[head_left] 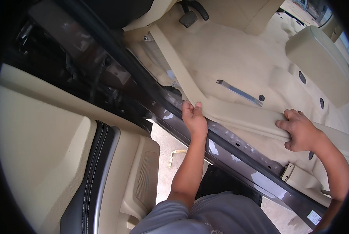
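A long beige door sill trim panel lies over the inner side of the car's door opening, bent upward at its far left end. My left hand pinches the panel's outer edge near the bend, thumb on top. Farther right, my right hand is wrapped round the panel, with its fingers over the inner edge and the thumb on the upper face. Along its outer side the panel stands off the bare metal sill, where slots and holes show. A forked metal pry tool rests on the carpet beyond the panel.
The open door with beige and black lining fills the left. Black rubber seal runs along the opening. Pedals are at the far top, a beige console box at the far right. Another trim piece sits at lower right.
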Demonstrator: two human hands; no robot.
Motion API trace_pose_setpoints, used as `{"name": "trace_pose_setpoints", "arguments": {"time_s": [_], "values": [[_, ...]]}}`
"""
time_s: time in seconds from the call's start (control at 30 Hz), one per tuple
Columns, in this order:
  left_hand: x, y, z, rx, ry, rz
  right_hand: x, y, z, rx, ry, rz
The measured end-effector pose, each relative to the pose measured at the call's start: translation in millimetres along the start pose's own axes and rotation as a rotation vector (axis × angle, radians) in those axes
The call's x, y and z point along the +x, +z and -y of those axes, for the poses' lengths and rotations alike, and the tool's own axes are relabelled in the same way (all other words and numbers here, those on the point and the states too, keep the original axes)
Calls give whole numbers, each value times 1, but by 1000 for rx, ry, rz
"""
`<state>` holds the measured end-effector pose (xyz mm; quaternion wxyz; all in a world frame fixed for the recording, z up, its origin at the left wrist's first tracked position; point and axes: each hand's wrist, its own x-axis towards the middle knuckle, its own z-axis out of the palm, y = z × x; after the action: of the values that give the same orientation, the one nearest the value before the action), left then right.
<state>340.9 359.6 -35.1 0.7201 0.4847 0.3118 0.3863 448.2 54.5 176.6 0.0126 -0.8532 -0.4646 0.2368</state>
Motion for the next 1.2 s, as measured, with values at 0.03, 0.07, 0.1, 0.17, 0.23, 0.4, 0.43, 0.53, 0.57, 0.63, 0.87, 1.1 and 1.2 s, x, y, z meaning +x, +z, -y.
{"name": "trace_pose_setpoints", "arguments": {"time_s": [0.03,0.07,0.1,0.17,0.23,0.4,0.43,0.53,0.57,0.63,0.87,1.1,1.2], "values": [[-1,-3,1,10,-13,3,0,3,-1,-13,8,-8],[-4,-5,4,17,-32,5,-1,8,0,-31,2,-24],[-6,-7,5,-8,-15,7,-4,13,1,-48,-5,-40],[-9,-9,7,-54,23,13,-7,20,7,-95,-23,-67],[-11,-13,8,-53,4,-20,-10,22,13,-153,-47,-89],[6,-14,-1,-116,46,-32,-2,37,16,-127,-37,-167],[11,-15,-2,-104,41,-33,2,42,16,-128,-36,-197],[23,-19,-8,-76,36,-60,18,54,16,-56,-11,-214],[24,-20,-10,-75,22,-70,22,58,17,-55,-28,-222],[28,-19,-13,-89,20,-88,27,66,20,-53,-63,-239],[36,-31,-9,-101,70,-102,41,110,27,-5,-68,-278],[38,-30,-8,-76,108,-137,44,118,33,-15,-18,-288],[41,-31,-12,-32,124,-109,42,114,34,31,-25,-263]]}}
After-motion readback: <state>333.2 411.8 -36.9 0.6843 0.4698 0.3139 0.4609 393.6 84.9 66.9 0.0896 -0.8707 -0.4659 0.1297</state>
